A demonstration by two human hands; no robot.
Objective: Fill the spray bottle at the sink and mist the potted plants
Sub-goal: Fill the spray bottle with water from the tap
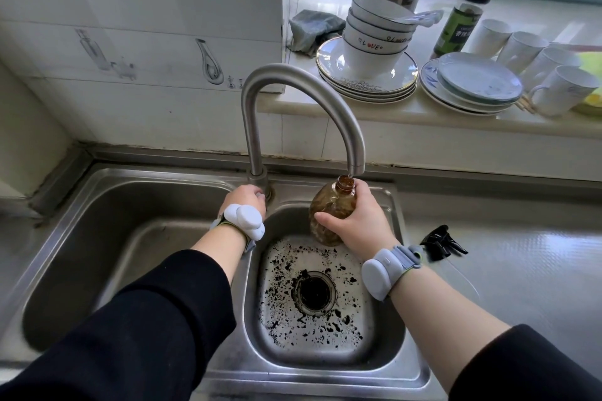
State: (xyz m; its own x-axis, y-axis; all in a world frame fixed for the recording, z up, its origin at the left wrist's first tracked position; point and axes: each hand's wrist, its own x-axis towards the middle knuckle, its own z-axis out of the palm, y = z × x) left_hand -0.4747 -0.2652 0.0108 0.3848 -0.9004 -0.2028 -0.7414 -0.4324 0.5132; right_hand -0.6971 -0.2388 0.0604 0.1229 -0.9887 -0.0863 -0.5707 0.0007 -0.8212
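Note:
My right hand (355, 221) grips an amber spray bottle (329, 205) with its cap off, held upright over the small right basin. Its open neck sits directly under the spout of the curved steel tap (293, 88), where a thin stream of water enters it. My left hand (246, 198) curls round the tap handle at the tap's base. The bottle's black trigger head (443, 242) lies on the steel counter to the right of the sink. No potted plants are in view.
The double steel sink (247, 270) has a large left basin and a small right basin with dark specks round the drain (314, 291). On the ledge behind stand stacked bowls and plates (368, 52), more plates (472, 81), several white cups (534, 55), a thermos and a jar.

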